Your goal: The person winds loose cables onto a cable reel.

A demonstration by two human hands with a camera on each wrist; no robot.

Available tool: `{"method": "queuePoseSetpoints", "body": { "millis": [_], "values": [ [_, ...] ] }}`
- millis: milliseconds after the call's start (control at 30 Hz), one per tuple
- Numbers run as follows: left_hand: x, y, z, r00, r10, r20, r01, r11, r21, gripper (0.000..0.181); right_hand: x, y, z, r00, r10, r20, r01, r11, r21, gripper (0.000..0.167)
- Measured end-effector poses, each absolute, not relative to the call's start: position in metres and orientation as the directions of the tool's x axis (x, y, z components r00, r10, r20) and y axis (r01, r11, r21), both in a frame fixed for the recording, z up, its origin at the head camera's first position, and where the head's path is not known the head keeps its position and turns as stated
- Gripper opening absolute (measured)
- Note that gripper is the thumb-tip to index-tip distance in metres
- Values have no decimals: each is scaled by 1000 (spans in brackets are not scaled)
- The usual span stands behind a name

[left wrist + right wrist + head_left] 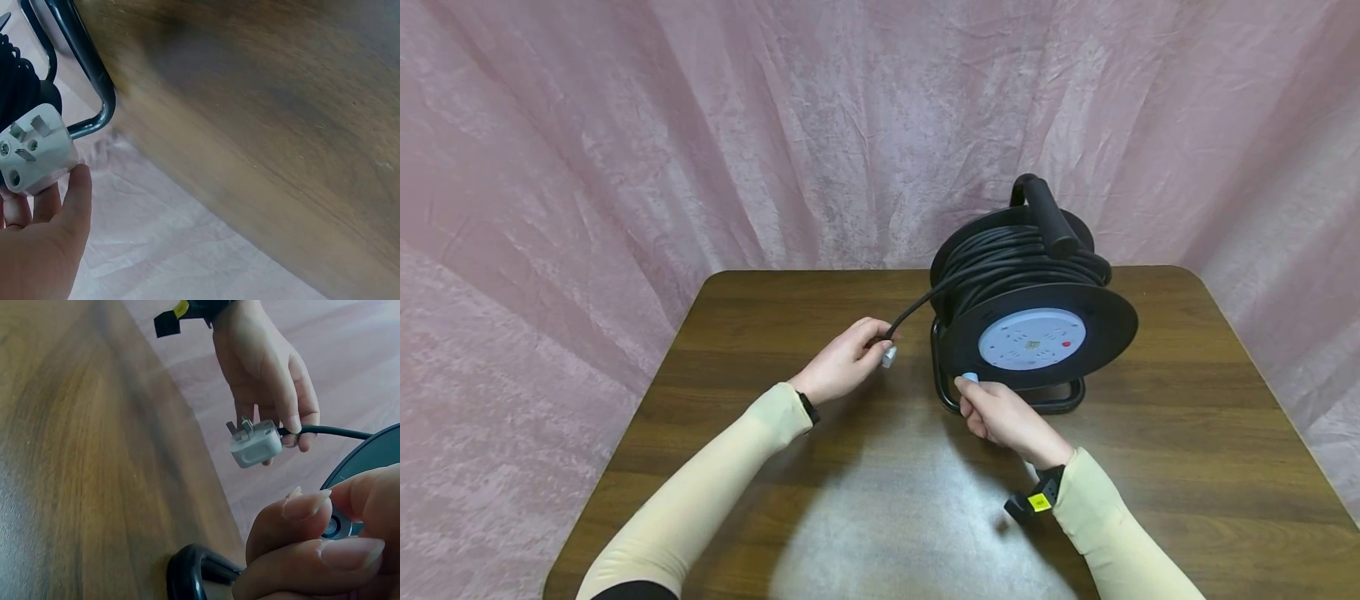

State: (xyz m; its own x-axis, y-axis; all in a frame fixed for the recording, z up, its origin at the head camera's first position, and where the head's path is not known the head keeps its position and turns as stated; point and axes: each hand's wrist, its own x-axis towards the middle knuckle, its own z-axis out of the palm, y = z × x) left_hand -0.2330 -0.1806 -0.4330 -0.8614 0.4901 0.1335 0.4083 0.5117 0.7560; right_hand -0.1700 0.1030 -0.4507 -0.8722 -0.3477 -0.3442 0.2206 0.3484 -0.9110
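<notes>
A black cable reel [1037, 392] stands on its tubular frame at the right of the table, with black cable [1000, 265] wound on its drum. My left hand [847, 360] pinches the cable's free end just behind a white three-pin plug [256, 447]. Bare metal pins on this plug face away from the fingers in the left wrist view. At the reel's front rim, my right hand [1006, 414] pinches a small light-blue knob [971, 377] between thumb and finger; the fingers partly cover it. A stretch of cable runs from the left hand up to the drum.
The reel's front carries a pale round socket panel [1032, 339] with a red button. A black carrying handle [1051, 218] rises above the drum. The wooden table [760, 308] has a pink curtain [820, 142] behind it.
</notes>
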Motion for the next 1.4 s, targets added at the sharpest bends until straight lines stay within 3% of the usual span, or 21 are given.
{"method": "queuePoseSetpoints", "body": {
  "millis": [267,533,1100,1400],
  "values": [
    [-229,-177,-435,-818,551,168,437,405,803,22,-169,99,-444,-872,-364,-326,198,346,-917,59],
    [-227,-177,-440,-777,585,232,512,374,774,27,-168,96,-438,-871,-381,-311,182,338,-923,56],
    [-223,-172,-441,-800,556,225,480,369,796,33,-172,89,-430,-859,-430,-277,151,303,-941,59],
    [-229,-169,-441,-834,508,218,416,316,853,27,-173,88,-424,-859,-427,-282,152,313,-937,59]
  ]
}}
